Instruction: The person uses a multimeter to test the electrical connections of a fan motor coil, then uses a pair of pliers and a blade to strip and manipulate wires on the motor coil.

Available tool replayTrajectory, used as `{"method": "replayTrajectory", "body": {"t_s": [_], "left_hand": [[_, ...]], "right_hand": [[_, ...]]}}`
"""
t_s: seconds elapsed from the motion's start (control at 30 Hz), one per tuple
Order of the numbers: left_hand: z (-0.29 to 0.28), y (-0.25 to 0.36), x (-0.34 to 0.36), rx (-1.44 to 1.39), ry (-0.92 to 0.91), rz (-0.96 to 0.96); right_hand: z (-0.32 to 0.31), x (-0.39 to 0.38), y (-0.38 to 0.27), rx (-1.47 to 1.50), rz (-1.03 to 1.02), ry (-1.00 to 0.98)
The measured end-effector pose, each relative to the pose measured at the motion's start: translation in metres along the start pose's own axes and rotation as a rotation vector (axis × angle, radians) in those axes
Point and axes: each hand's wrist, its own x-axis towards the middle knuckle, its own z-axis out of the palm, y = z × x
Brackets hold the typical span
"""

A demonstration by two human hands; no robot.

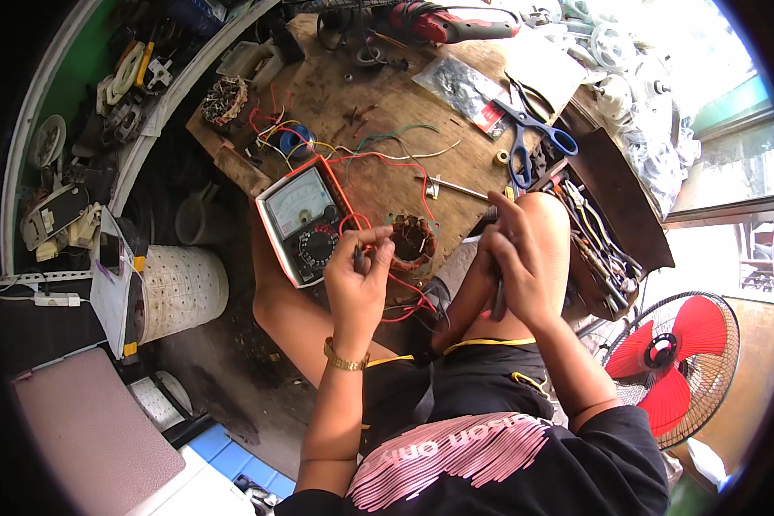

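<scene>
My left hand (361,273) is raised just right of an analog multimeter (299,215) in a red-and-white case, its fingers pinched around a small dark piece whose kind I cannot make out. Beyond its fingertips sits a ring-shaped motor stator (414,244) with copper windings. Red wire (413,291) loops around and below that hand. My right hand (518,262) is over my right knee, fingers partly curled and bunched. A dark, slim handle-like piece (499,301) shows beneath its palm; the rest is hidden.
On the wooden board (335,103) lie blue-handled scissors (531,138), a plastic packet (464,90), loose wires, a blue roll (297,140) and a red power tool (447,24). A second stator (224,100) is at far left. A tool box (606,232) holds pliers; a red fan (666,353) stands right.
</scene>
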Motion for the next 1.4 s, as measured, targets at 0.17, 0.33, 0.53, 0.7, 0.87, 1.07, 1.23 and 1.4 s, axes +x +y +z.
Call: {"method": "replayTrajectory", "body": {"t_s": [0.17, 0.33, 0.53, 0.7, 0.87, 1.07, 1.23, 1.4], "left_hand": [[0.016, 0.000, 0.021, 0.114, -0.018, -0.061], [0.028, 0.001, 0.024, 0.300, 0.051, 0.044], [0.036, -0.003, 0.025, 0.446, 0.092, 0.060], [0.040, -0.004, 0.024, 0.431, 0.128, 0.086], [0.037, -0.007, 0.023, 0.381, 0.127, 0.012], [0.037, -0.010, 0.022, 0.300, 0.119, -0.033], [0.036, -0.009, 0.024, 0.286, 0.137, 0.033], [0.034, -0.007, 0.023, 0.262, 0.065, -0.020]], "right_hand": [[0.010, 0.028, 0.001, -0.406, -0.086, -0.203], [0.018, 0.043, 0.003, -0.248, 0.026, -0.300], [0.024, 0.052, 0.006, -0.262, 0.059, -0.281], [0.028, 0.063, 0.008, -0.393, 0.021, -0.261], [0.036, 0.069, -0.005, -0.604, -0.067, -0.274], [0.040, 0.071, -0.001, -0.641, -0.093, -0.268], [0.040, 0.069, 0.004, -0.636, -0.123, -0.252], [0.030, 0.072, -0.002, -0.184, 0.010, -0.162]]}}
